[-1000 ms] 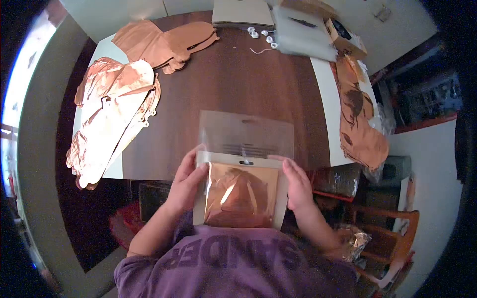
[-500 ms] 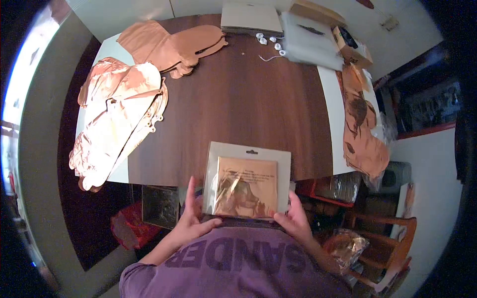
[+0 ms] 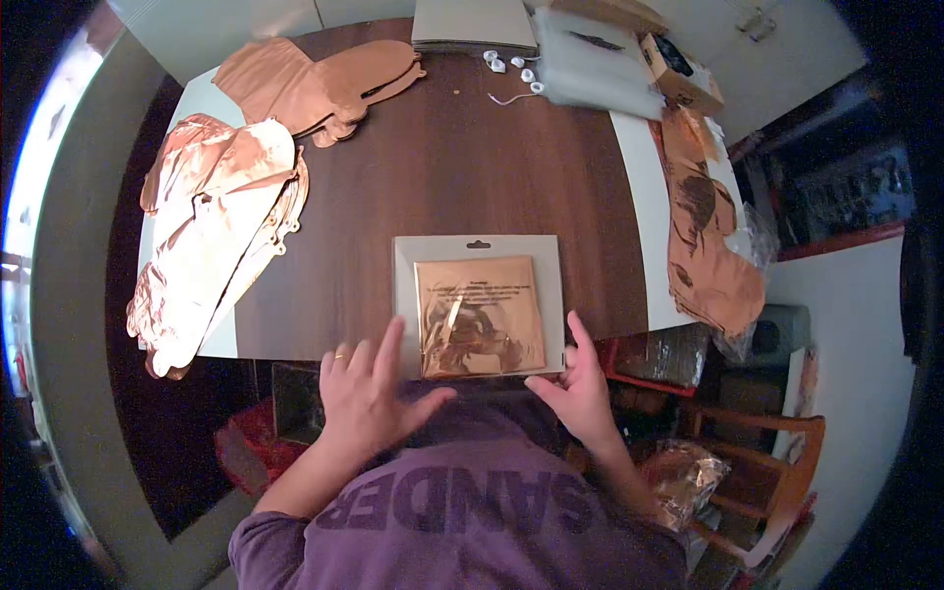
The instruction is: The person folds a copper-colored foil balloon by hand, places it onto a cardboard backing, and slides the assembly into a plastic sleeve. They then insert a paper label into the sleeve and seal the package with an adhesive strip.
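A flat grey card (image 3: pixel 403 305) with a hanging slot carries a copper-coloured foil packet (image 3: pixel 480 324) in clear printed wrap. It lies at the near edge of the brown tabletop, the slot pointing away from me. My left hand (image 3: pixel 366 398) is spread open beside the card's lower left, its index fingertip near the left edge. My right hand (image 3: pixel 580 388) grips the lower right corner, with the thumb at the bottom edge and the index finger stretched along the right side.
Copper-coloured foil balloons (image 3: pixel 216 236) are piled at the left of the table (image 3: pixel 462 167), with more foil (image 3: pixel 703 226) at the right. At the back are stacked grey cards (image 3: pixel 472 25), white ribbon coils (image 3: pixel 495 62), clear plastic sleeves (image 3: pixel 595 64) and a small cardboard box (image 3: pixel 680 84). A wooden chair (image 3: pixel 787 472) stands at lower right.
The card with the foil packet has moved forward onto the tabletop and straightened. My left hand has come off its lower edge and spread, while my right hand has stayed at the right corner.
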The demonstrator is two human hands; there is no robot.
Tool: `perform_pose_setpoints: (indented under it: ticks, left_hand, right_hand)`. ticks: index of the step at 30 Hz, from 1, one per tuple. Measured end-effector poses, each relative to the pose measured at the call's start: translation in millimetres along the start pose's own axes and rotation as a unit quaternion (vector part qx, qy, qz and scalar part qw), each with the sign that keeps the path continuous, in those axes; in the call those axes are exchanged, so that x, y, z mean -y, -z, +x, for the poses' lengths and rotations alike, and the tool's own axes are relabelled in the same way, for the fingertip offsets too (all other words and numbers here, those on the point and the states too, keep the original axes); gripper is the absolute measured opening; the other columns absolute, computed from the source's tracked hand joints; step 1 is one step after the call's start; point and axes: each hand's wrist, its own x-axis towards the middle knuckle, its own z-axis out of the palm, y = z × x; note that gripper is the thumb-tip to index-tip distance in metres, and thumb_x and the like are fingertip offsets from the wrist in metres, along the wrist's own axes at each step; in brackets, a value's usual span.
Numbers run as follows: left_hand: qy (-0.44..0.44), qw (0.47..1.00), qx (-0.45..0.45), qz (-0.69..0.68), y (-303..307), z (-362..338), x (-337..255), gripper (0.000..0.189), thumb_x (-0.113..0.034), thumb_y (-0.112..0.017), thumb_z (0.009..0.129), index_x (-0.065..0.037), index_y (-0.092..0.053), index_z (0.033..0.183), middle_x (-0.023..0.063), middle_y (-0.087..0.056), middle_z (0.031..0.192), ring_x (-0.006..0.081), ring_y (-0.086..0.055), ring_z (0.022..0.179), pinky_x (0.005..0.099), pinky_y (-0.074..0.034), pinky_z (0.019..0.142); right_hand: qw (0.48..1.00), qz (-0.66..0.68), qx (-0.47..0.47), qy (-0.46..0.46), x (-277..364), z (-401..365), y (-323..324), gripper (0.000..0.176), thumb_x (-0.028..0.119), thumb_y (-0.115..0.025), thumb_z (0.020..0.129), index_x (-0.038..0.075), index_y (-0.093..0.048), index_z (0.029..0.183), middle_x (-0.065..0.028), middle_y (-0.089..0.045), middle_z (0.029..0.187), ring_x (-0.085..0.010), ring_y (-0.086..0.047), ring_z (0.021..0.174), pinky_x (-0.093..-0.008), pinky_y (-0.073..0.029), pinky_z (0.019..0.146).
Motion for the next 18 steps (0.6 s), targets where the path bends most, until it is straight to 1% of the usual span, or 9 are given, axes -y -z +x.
perform_pose_setpoints:
  ticks: [1, 3, 4, 7, 8, 9, 11, 14, 18]
  left_hand:
    - [-0.02, 0.999, -0.009, 0.046, 7, 2, -5, 0.092, -0.05, -0.074, 0.076, -0.007, -0.036, 0.148, 0.0229, -0.056, 0.126, 0.0365, -0.05, 0.125, 0.0525, -0.038, 0.103]
    - [-0.215, 0.968, -0.105, 0.078, -21, 30, 11, 0.086, -0.047, -0.071, 0.079, -0.009, -0.037, 0.148, 0.0215, -0.047, 0.138, 0.0394, -0.041, 0.133, 0.0554, -0.031, 0.108]
    - [-0.311, 0.934, -0.151, 0.093, -36, 43, 21, 0.082, -0.045, -0.069, 0.081, -0.01, -0.038, 0.148, 0.0208, -0.043, 0.145, 0.0408, -0.036, 0.137, 0.0569, -0.028, 0.111]
    - [-0.362, 0.917, -0.11, 0.123, -46, 56, 36, 0.071, -0.038, -0.061, 0.088, -0.008, -0.037, 0.148, 0.017, -0.03, 0.155, 0.04, -0.024, 0.145, 0.0546, -0.022, 0.116]
    - [-0.368, 0.919, -0.098, 0.098, -45, 56, 39, 0.066, -0.033, -0.058, 0.09, -0.008, -0.037, 0.148, 0.0175, -0.032, 0.154, 0.041, -0.026, 0.144, 0.0548, -0.023, 0.116]
    - [-0.371, 0.917, -0.097, 0.112, -44, 56, 39, 0.065, -0.031, -0.057, 0.091, -0.007, -0.037, 0.148, 0.0177, -0.032, 0.154, 0.0413, -0.025, 0.144, 0.0546, -0.022, 0.116]
    - [-0.376, 0.91, -0.099, 0.144, -41, 58, 41, 0.064, -0.028, -0.055, 0.091, -0.006, -0.037, 0.148, 0.018, -0.031, 0.155, 0.0419, -0.024, 0.145, 0.0541, -0.022, 0.116]
    - [-0.384, 0.915, -0.064, 0.104, -35, 59, 42, 0.061, -0.022, -0.05, 0.09, -0.004, -0.038, 0.147, 0.019, -0.03, 0.155, 0.043, -0.022, 0.145, 0.0538, -0.021, 0.117]
    - [-0.386, 0.917, -0.066, 0.077, -39, 60, 44, 0.06, -0.017, -0.045, 0.09, -0.004, -0.036, 0.148, 0.0198, -0.029, 0.155, 0.0432, -0.021, 0.146, 0.0538, -0.02, 0.117]
  right_hand:
    - [1.0, 0.006, -0.002, 0.0, -2, 1, 0, 0.092, -0.009, -0.069, 0.082, 0.003, -0.011, 0.153, -0.0168, -0.063, 0.115, -0.0205, -0.064, 0.104, -0.0327, -0.053, 0.088]
    - [1.0, 0.017, -0.006, 0.003, -9, 5, 0, 0.085, -0.008, -0.068, 0.083, 0.001, -0.019, 0.152, -0.0147, -0.064, 0.11, -0.0187, -0.066, 0.096, -0.0309, -0.055, 0.082]
    - [1.0, 0.008, 0.0, 0.002, -13, 7, 2, 0.08, -0.007, -0.068, 0.084, 0.0, -0.023, 0.15, -0.0129, -0.064, 0.104, -0.0174, -0.067, 0.091, -0.0299, -0.055, 0.079]
    - [1.0, -0.011, 0.001, 0.005, -18, 10, 9, 0.069, -0.006, -0.066, 0.086, -0.002, -0.032, 0.147, -0.008, -0.062, 0.089, -0.014, -0.067, 0.077, -0.027, -0.055, 0.069]
    - [1.0, -0.013, -0.002, 0.01, -16, 12, 8, 0.067, -0.006, -0.065, 0.087, -0.002, -0.034, 0.146, -0.0067, -0.061, 0.085, -0.0132, -0.067, 0.073, -0.0263, -0.054, 0.067]
    - [1.0, -0.014, -0.003, 0.015, -14, 13, 9, 0.065, -0.005, -0.065, 0.087, -0.002, -0.036, 0.145, -0.0055, -0.06, 0.081, -0.0123, -0.066, 0.07, -0.0255, -0.054, 0.064]
    - [1.0, -0.022, 0.002, 0.011, -14, 15, 11, 0.065, -0.004, -0.065, 0.088, -0.002, -0.035, 0.146, -0.0054, -0.06, 0.08, -0.0128, -0.067, 0.071, -0.0255, -0.054, 0.064]
    - [1.0, -0.02, -0.003, -0.001, -12, 16, 11, 0.064, -0.003, -0.065, 0.088, -0.002, -0.037, 0.145, -0.0052, -0.06, 0.078, -0.0128, -0.067, 0.072, -0.0251, -0.054, 0.064]
    - [0.999, -0.043, -0.02, -0.021, 3, 18, 10, 0.062, -0.005, -0.066, 0.087, -0.003, -0.04, 0.143, -0.0047, -0.064, 0.076, -0.0114, -0.066, 0.07, -0.0241, -0.053, 0.066]
